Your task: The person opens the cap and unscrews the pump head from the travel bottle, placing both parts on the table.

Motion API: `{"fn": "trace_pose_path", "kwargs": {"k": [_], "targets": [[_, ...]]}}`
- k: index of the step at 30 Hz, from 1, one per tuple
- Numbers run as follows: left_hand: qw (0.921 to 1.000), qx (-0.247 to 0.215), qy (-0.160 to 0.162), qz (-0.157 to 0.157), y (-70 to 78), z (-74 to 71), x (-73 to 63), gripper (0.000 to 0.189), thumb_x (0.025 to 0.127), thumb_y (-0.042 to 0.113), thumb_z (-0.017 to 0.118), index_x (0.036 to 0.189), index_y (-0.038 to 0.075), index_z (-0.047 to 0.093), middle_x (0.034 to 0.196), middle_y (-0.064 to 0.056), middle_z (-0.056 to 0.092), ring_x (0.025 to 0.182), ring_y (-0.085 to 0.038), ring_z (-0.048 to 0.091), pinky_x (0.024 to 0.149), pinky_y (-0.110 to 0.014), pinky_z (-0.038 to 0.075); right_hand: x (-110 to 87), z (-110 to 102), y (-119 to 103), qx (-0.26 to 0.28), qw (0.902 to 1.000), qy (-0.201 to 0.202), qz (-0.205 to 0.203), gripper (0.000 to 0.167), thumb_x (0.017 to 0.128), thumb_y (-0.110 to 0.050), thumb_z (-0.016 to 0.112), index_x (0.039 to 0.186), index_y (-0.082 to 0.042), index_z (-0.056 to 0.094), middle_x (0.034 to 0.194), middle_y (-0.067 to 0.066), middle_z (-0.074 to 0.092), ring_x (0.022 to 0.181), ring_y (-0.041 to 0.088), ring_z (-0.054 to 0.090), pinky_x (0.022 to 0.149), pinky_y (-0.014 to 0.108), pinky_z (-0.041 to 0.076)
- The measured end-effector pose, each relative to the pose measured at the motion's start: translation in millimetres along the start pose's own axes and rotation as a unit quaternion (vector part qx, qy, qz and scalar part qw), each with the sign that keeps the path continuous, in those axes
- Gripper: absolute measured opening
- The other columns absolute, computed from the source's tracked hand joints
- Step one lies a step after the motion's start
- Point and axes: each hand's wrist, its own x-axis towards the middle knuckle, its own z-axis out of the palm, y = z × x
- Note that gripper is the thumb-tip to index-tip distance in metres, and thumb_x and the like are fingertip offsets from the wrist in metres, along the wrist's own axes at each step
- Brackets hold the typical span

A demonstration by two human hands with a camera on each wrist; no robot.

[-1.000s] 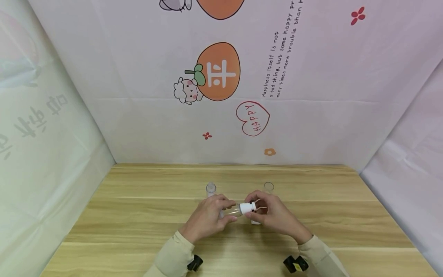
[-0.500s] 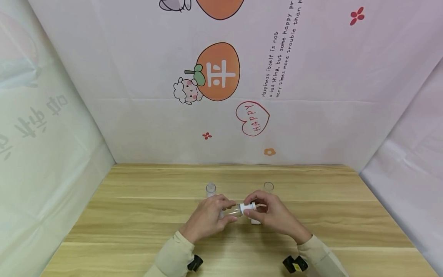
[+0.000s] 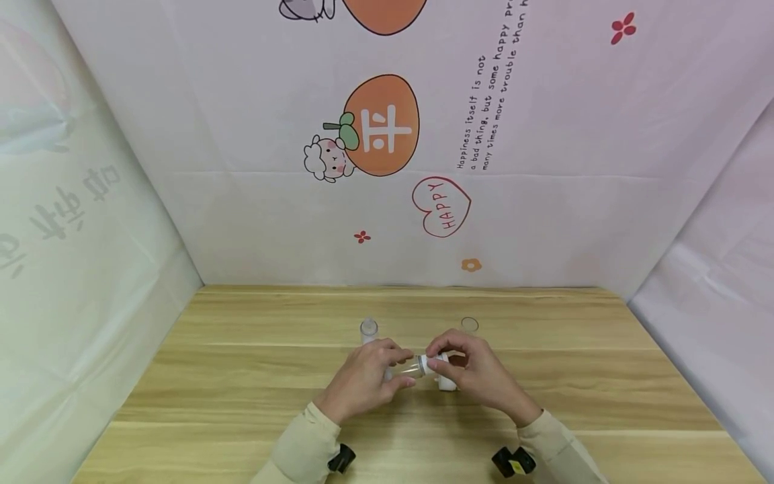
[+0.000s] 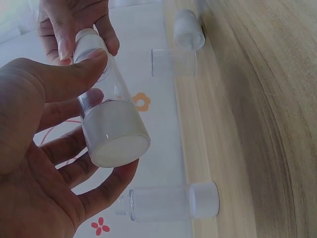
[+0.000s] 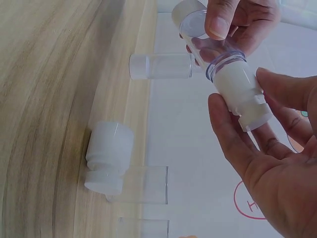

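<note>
Near the middle of the table, my left hand grips a clear bottle by its white base end. The bottle is tilted, its neck toward my right hand. A white pump top sits at the neck, and my right thumb and fingers pinch it. Whether its thread is fully seated cannot be told. Below my right hand, a second white pump top stands on the wooden table. Behind my left hand stands another clear bottle with a white base and a bare neck.
A clear cylindrical cover stands beyond the loose pump top, and another clear cylinder shows at the right wrist view's lower edge. A printed white cloth hangs behind the table, with plain-looking cloth sides.
My right thumb and fingers have shifted on the pump top, the thumb now covering more of it. The loose pump top shows more below that hand. My left hand stays nearly still.
</note>
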Motion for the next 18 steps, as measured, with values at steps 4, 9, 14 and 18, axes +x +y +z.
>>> {"fn": "trace_pose_path", "kwargs": {"k": [4,9,14,18], "targets": [[1.0000,0.002,0.002,0.003,0.4,-0.1,0.3,0.037,0.088,0.028,0.082,0.117,0.007,0.075,0.106,-0.003,0.073,0.089,-0.011,0.064,0.074,-0.024,0.053,-0.1,-0.6,-0.5,0.001,1.0000,0.001,-0.001,0.011,0.092,-0.003,0.074,0.102,-0.008,0.071,0.103,0.008,0.067,0.093,0.023,0.063,0.075,0.032,0.059],[1.0000,0.002,0.002,0.002,1.7,-0.6,-0.2,0.037,0.089,0.029,0.081,0.118,0.007,0.075,0.105,-0.002,0.072,0.089,-0.010,0.063,0.074,-0.024,0.052,-0.4,-1.2,-1.0,0.000,1.0000,0.004,0.000,0.019,0.090,0.002,0.074,0.108,-0.003,0.069,0.107,0.012,0.066,0.094,0.027,0.064,0.078,0.033,0.059],[1.0000,0.007,0.005,-0.003,3.1,-1.2,-0.1,0.037,0.089,0.030,0.081,0.118,0.008,0.075,0.105,-0.001,0.071,0.089,-0.010,0.062,0.075,-0.025,0.052,-0.2,-4.2,0.3,-0.016,0.9997,0.001,0.021,0.028,0.090,-0.004,0.076,0.116,-0.002,0.066,0.112,0.012,0.067,0.099,0.026,0.065,0.081,0.038,0.059],[0.9999,0.007,0.008,-0.004,3.3,-1.4,0.6,0.036,0.089,0.029,0.081,0.117,0.008,0.076,0.104,-0.001,0.071,0.089,-0.011,0.063,0.074,-0.026,0.052,-0.8,-8.1,0.0,-0.042,0.9975,-0.019,0.053,0.029,0.094,-0.016,0.075,0.117,-0.002,0.065,0.106,0.009,0.067,0.093,0.025,0.064,0.076,0.035,0.059]]}}
